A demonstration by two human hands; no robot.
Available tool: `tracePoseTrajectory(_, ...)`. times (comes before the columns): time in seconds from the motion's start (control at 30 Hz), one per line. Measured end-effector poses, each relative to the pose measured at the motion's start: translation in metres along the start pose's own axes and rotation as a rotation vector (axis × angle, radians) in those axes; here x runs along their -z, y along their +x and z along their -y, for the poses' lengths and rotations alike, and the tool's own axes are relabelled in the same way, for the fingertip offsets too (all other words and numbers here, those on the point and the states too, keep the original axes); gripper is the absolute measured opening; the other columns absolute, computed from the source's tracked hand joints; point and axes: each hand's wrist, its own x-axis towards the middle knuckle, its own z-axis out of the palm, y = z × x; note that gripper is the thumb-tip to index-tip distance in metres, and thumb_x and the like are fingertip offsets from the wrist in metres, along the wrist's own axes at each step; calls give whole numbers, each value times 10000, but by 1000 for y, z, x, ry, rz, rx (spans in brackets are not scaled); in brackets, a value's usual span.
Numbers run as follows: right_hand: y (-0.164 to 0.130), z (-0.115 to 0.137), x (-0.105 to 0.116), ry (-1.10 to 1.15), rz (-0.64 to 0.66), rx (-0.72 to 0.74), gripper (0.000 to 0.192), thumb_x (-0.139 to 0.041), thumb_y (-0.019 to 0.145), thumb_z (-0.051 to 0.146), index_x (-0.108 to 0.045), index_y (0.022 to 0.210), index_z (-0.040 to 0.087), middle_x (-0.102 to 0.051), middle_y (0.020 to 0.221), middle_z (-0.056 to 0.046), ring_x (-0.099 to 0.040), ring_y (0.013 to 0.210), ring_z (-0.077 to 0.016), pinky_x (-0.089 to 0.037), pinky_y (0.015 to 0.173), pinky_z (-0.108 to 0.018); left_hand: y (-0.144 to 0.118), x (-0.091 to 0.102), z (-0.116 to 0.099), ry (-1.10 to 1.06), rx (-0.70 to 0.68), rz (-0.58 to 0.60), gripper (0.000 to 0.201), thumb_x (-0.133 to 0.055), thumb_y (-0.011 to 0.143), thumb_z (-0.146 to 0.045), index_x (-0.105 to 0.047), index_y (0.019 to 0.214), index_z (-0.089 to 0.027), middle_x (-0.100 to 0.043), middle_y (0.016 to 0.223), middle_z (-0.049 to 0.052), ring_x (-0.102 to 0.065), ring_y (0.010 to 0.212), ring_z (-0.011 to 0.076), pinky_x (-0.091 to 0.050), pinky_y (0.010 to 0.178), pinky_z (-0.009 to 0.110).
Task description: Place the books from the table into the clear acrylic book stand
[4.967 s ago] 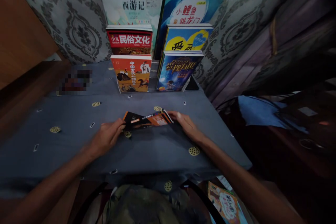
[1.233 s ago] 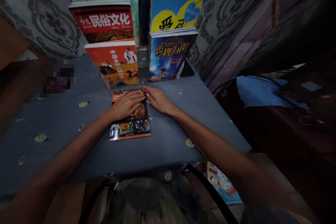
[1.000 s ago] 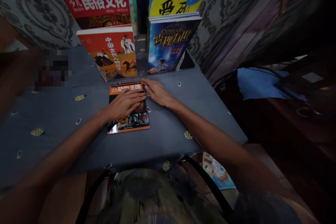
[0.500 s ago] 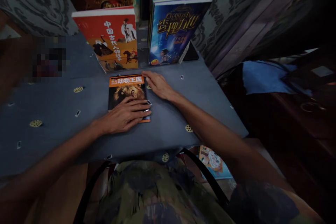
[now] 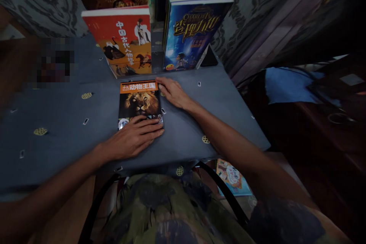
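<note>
lion book (image 5: 140, 101) – lies flat, cover up, on grey tablecloth (image 5: 57, 129), just in front of upright red book (image 5: 126, 42) & blue book (image 5: 188, 34). left hand (image 5: 134, 139): flat, fingers spread, pressing book's near edge, nothing gripped. right hand (image 5: 173, 92): open, fingertips at book's far rt corner, holding nothing

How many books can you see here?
6: the lion book flat under both hands, four upright behind it (red, blue, two cropped above), one on the floor. More may be hidden.
</note>
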Motion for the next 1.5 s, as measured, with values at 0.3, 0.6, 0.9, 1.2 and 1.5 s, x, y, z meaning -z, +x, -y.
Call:
tracePoseTrajectory(0.3, 0, -1, 0, -13, 2, 33, 541, -283, 1056, 494, -533, 1399, 158, -641, 1381, -148, -583, 1273, -299, -432, 1102, -506, -36, 8, -10, 27, 69, -83, 550, -436, 1023, -159, -368, 1561, -252, -634, 1421, 68, -578, 1335, 195, -436, 1158, 439)
tracePoseTrajectory(0.6, -2, 0, -1, -40, -7, 34, 478, -344, 1050, 447, -542, 1398, 186, -646, 1377, -128, -587, 1273, -299, -437, 1102, -512, -86, 14, -11, 93, 194, -201, 644, -527, 985, -118, -329, 1578, -271, -658, 1382, 96, -627, 1273, 226, -536, 1048, 418)
tracePoseTrajectory(0.9, -12, 57, -11, -7, -30, 18, 458, -387, 1045, 388, -526, 1418, 160, -523, 1525, -144, -427, 1462, -281, -314, 1225, -526, -91, 12, -22, 132, 291, -298, 535, -517, 986, -132, -469, 1505, -254, -700, 1308, 84, -670, 1193, 228, -564, 1008, 391)
tracePoseTrajectory(1.2, -39, 186, -70, 250, 301, 264, 642, -498, 1021, 444, -339, 1555, 125, -283, 1660, -169, -194, 1564, -232, -290, 1264, -450, -101, 6, -20, 193, 344, -311, 295, -508, 970, -226, -622, 1239, -262, -722, 1166, 76, -681, 1113, 281, -598, 900, 449)
tracePoseTrajectory(1.5, -61, 153, -52, 153, 248, 147, 718, -433, 1020, 550, -327, 1565, 96, -263, 1658, -205, -165, 1569, -274, -248, 1271, -536, -92, 12, -20, 190, 281, -292, 376, -528, 962, -149, -620, 1321, -215, -741, 1214, 93, -700, 1108, 228, -552, 929, 380)
